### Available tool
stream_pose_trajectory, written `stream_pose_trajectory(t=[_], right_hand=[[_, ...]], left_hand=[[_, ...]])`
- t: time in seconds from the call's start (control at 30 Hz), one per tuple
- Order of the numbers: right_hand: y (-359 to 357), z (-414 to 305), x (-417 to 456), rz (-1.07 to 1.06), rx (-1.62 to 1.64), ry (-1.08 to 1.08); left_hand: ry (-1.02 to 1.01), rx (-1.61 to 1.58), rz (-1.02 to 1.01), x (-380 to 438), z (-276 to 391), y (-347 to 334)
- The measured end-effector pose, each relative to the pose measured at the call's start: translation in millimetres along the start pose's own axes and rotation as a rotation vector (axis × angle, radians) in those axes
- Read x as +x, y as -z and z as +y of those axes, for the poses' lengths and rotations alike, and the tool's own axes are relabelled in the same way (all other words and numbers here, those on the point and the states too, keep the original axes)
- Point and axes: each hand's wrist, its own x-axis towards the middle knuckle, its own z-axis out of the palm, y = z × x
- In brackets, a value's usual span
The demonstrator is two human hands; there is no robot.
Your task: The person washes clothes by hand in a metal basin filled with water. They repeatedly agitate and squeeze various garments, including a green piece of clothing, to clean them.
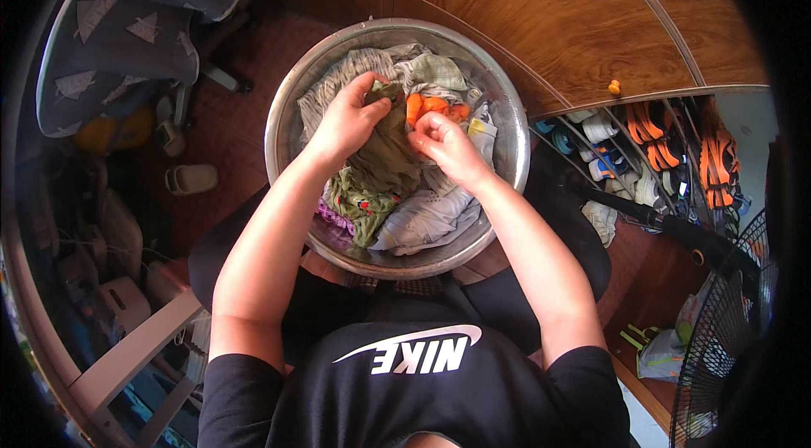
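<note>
A round metal basin (pixel 276 150) holds a heap of wet-looking, crumpled clothes in front of me. My left hand (pixel 355 115) pinches a bunched olive-green garment (pixel 386 150) between thumb and fingers, over the left of the heap. Just right of it, my right hand (pixel 447 147) has its fingers curled at the olive garment's edge, close against an orange cloth (pixel 415 107); what sits between those fingertips is hidden. Lower in the basin lie a green cloth with red patches (pixel 364 198), a purple checked piece (pixel 334 217) and a pale grey garment (pixel 431 217).
Wooden cabinet doors (pixel 519 11) border the basin at the upper right, above a rack of shoes (pixel 646 137). A black fan (pixel 716 321) stands at the right. On the left are a cloth-covered chair (pixel 127 36) and a slipper (pixel 191 179) on the reddish floor.
</note>
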Motion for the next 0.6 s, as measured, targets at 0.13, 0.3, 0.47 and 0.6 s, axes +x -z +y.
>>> stream_pose_trajectory(t=[0.13, 0.3, 0.47, 0.6], right_hand=[[-7.9, -21.5, -6.7, -0.056, 0.186, -0.327], [-13.8, -19.4, -0.3, 0.035, 0.302, -0.055], [3.2, 19.3, 10.1, 0.422, 0.036, 0.025], [-15.3, 27.5, 1.0, 0.464, -0.96, 0.124]], left_hand=[[0.068, -0.429, -0.224, -8.5, 7.0, -2.0], [-0.015, -0.167, -0.193, -0.6, -0.4, -0.4], [-0.252, 0.941, 0.15, -1.6, -17.6, -14.5], [-0.199, 1.52, -0.021, -4.3, -51.0, -33.3]])
